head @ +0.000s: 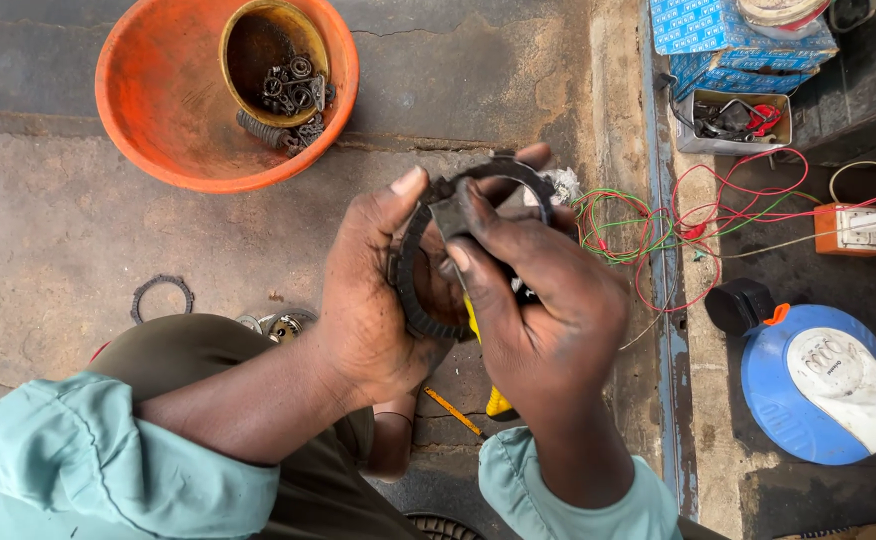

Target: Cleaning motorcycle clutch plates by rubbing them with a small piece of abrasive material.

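Gripping toothed ring [413, 300] between both hands.

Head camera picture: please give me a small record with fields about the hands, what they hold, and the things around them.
Left hand: left hand grips the dark toothed ring at its left edge
Right hand: right hand presses fingers onto the ring's upper part
Under the hands: a yellow tool, partly hidden
Far left: orange basin holding a smaller bowl of dark metal parts
On the ground: second toothed ring
Right side: tangled red and green wires, blue and white appliance
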